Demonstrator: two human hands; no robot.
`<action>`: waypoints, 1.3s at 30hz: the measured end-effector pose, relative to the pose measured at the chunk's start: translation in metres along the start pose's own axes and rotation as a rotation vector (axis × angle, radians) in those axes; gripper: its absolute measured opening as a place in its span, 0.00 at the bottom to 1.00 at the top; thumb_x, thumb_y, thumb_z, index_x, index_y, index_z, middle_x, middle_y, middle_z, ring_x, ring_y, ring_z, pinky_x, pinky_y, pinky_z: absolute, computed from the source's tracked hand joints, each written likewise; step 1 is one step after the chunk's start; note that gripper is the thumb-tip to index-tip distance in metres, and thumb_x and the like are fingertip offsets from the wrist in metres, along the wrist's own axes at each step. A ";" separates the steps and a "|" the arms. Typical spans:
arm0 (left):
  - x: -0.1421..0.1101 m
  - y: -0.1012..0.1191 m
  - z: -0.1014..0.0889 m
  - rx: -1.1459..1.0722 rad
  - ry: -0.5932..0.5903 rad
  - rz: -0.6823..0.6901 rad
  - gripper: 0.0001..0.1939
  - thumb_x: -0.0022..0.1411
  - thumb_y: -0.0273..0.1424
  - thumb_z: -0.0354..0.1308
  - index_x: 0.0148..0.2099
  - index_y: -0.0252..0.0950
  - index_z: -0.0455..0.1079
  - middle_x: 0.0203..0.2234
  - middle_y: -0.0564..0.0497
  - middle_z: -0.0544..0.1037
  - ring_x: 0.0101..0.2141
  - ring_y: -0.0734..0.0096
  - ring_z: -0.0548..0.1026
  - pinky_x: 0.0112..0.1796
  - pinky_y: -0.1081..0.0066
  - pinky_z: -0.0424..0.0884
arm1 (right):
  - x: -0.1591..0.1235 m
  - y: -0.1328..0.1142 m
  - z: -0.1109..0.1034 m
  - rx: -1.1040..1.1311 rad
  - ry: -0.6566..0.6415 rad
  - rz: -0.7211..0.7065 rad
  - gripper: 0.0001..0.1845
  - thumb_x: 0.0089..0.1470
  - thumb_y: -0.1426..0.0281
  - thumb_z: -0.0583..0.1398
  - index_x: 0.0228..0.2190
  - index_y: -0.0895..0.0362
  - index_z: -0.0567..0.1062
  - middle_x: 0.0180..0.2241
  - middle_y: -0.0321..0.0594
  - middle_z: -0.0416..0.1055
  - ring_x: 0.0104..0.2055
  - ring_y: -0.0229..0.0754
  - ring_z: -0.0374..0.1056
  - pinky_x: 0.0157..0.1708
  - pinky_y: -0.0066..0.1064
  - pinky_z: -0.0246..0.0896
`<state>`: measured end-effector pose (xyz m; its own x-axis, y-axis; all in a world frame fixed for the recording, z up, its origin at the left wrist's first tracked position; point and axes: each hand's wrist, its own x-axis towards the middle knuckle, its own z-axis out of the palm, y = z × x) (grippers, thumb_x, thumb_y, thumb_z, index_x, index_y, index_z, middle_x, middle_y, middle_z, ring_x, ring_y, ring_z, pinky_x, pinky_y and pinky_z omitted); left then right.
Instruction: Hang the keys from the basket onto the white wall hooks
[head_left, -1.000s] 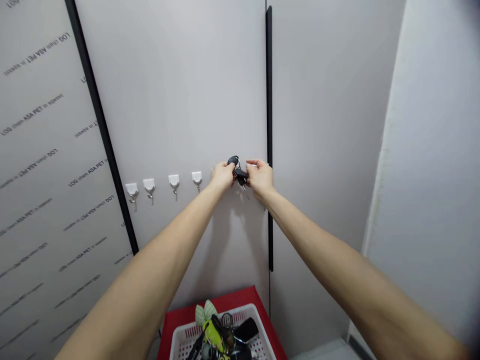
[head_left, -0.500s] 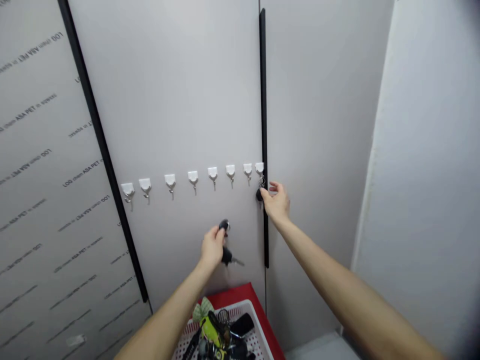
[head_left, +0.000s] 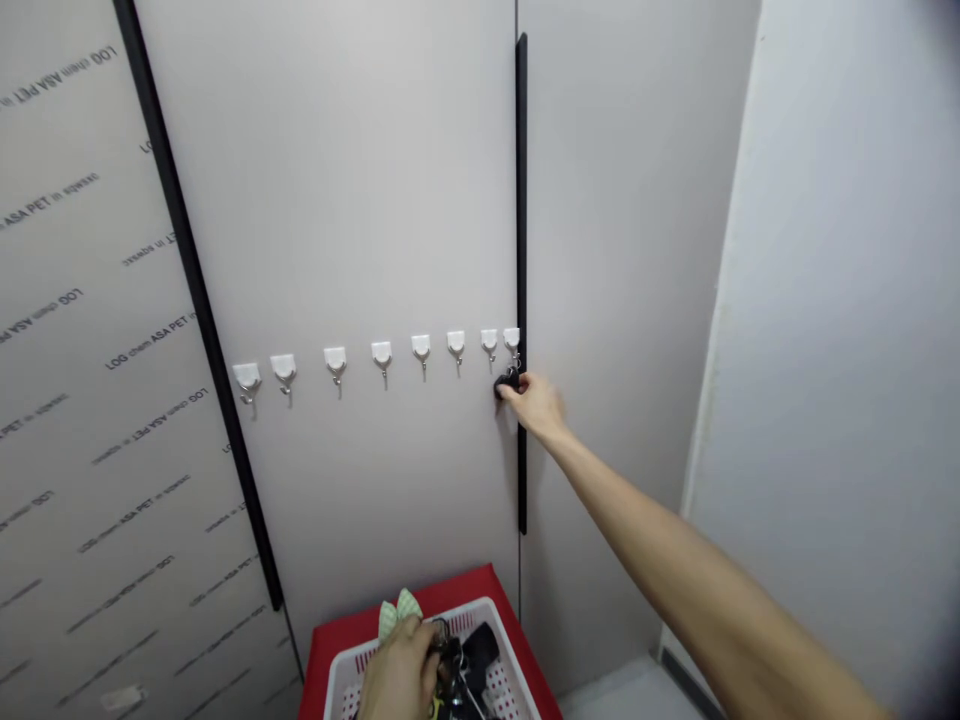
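My right hand (head_left: 538, 404) is closed with thumb and fingers on a black car key (head_left: 507, 382). The key's ring is at the rightmost white hook (head_left: 512, 341) on the grey cabinet door. My left hand (head_left: 401, 668) is down at the white basket (head_left: 489, 607), its fingers curled over a pile of keys (head_left: 454, 672). What lies between those fingers is hidden. A black holder (head_left: 480, 647) and a pale green bow (head_left: 400, 610) show beside the hand.
Several more white hooks (head_left: 382, 356) run leftward in a row with nothing hanging on them. The basket sits on a red stand (head_left: 324, 640). Black vertical handles (head_left: 523, 200) edge the doors, and a white wall (head_left: 840, 300) rises on the right.
My left hand has dropped from in front of the door into the basket; the black keys it held are no longer distinguishable. My right hand stays at the hook, the key now tilted to the left.
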<state>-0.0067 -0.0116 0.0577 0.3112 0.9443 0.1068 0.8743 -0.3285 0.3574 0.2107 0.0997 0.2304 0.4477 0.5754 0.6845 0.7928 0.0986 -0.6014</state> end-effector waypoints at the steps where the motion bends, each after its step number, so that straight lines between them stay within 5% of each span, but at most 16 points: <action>1: -0.001 -0.002 0.000 -0.021 0.022 0.014 0.14 0.48 0.25 0.40 0.36 0.38 0.63 0.35 0.50 0.68 0.38 0.73 0.64 0.37 0.77 0.58 | 0.005 0.000 -0.002 0.063 -0.013 0.013 0.13 0.37 0.60 0.51 0.20 0.57 0.66 0.22 0.38 0.65 0.24 0.37 0.61 0.23 0.28 0.53; 5: -0.002 -0.016 -0.004 -0.111 0.056 0.032 0.14 0.48 0.25 0.41 0.36 0.39 0.62 0.36 0.51 0.67 0.37 0.75 0.65 0.36 0.78 0.59 | 0.029 -0.003 -0.016 0.363 -0.019 0.019 0.14 0.42 0.63 0.46 0.22 0.59 0.65 0.20 0.37 0.65 0.20 0.33 0.61 0.21 0.24 0.54; 14: 0.005 -0.038 -0.025 -0.351 0.161 -0.021 0.12 0.47 0.30 0.42 0.33 0.34 0.63 0.27 0.50 0.68 0.29 0.74 0.65 0.32 0.74 0.60 | 0.055 -0.014 -0.024 0.326 0.035 -0.076 0.13 0.42 0.65 0.47 0.25 0.60 0.65 0.23 0.39 0.66 0.20 0.33 0.60 0.19 0.25 0.52; 18: 0.006 -0.049 -0.017 -0.389 0.154 -0.046 0.11 0.47 0.30 0.43 0.32 0.34 0.63 0.25 0.51 0.68 0.27 0.74 0.65 0.31 0.74 0.59 | 0.055 -0.033 -0.032 0.145 -0.037 -0.300 0.10 0.40 0.67 0.50 0.22 0.60 0.67 0.20 0.38 0.65 0.22 0.35 0.60 0.22 0.26 0.51; 22: 0.004 -0.051 -0.016 -0.418 0.152 -0.048 0.12 0.47 0.30 0.42 0.32 0.34 0.63 0.26 0.51 0.68 0.27 0.75 0.65 0.31 0.75 0.59 | 0.024 -0.042 -0.029 0.157 -0.204 -0.472 0.08 0.40 0.68 0.51 0.20 0.59 0.66 0.18 0.36 0.64 0.22 0.35 0.59 0.23 0.27 0.53; 27: 0.002 -0.055 -0.021 -0.435 0.133 -0.072 0.12 0.46 0.31 0.43 0.32 0.33 0.63 0.27 0.50 0.68 0.28 0.74 0.65 0.32 0.74 0.60 | -0.004 -0.016 -0.011 0.539 -0.177 -0.211 0.08 0.43 0.68 0.48 0.25 0.58 0.63 0.24 0.36 0.66 0.21 0.30 0.61 0.23 0.25 0.56; 32: 0.002 -0.058 -0.018 -0.469 0.124 -0.103 0.12 0.46 0.30 0.43 0.32 0.32 0.63 0.26 0.49 0.68 0.27 0.75 0.66 0.31 0.75 0.60 | 0.031 -0.021 -0.019 0.797 0.021 -0.013 0.06 0.45 0.68 0.47 0.24 0.57 0.60 0.25 0.35 0.65 0.21 0.29 0.62 0.19 0.22 0.56; 39: 0.005 -0.056 -0.013 -0.505 0.123 -0.108 0.12 0.45 0.30 0.43 0.32 0.32 0.63 0.26 0.50 0.69 0.27 0.75 0.66 0.31 0.75 0.61 | 0.049 -0.053 -0.030 0.828 -0.158 0.023 0.04 0.45 0.70 0.47 0.23 0.57 0.59 0.20 0.33 0.64 0.17 0.29 0.59 0.15 0.21 0.53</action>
<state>-0.0590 0.0122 0.0503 0.1566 0.9774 0.1422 0.6015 -0.2086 0.7712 0.2025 0.0982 0.3081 0.3480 0.6850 0.6400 0.1971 0.6140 -0.7643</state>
